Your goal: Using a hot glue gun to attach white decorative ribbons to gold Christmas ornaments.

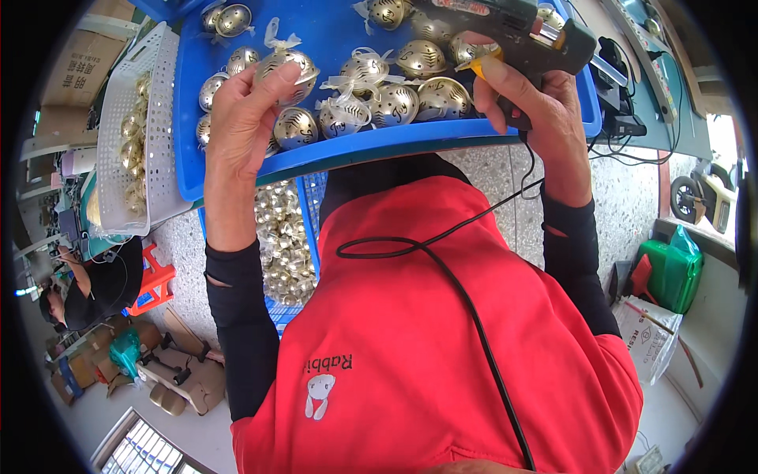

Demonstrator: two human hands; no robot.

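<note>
My left hand (pixel 238 118) is closed at the near left of the blue tray (pixel 379 141), pinching a gold bell ornament (pixel 302 88) with a sheer white ribbon bow on top. My right hand (pixel 549 107) grips a black corded glue gun (pixel 517 35) over the tray's right side, its thumb beside a yellow part. Several more gold bell ornaments (pixel 395 105) with dark cut-out patterns and ribbons lie in the tray between and beyond my hands. The gun's front end is cut off by the upper edge of the view.
A white perforated basket (pixel 162 134) with gold bells stands left of the tray. Below the table is a blue crate of more gold bells (pixel 284 241). The gun's black cord (pixel 466 300) loops across my red apron. Another person (pixel 95 288) sits at far left.
</note>
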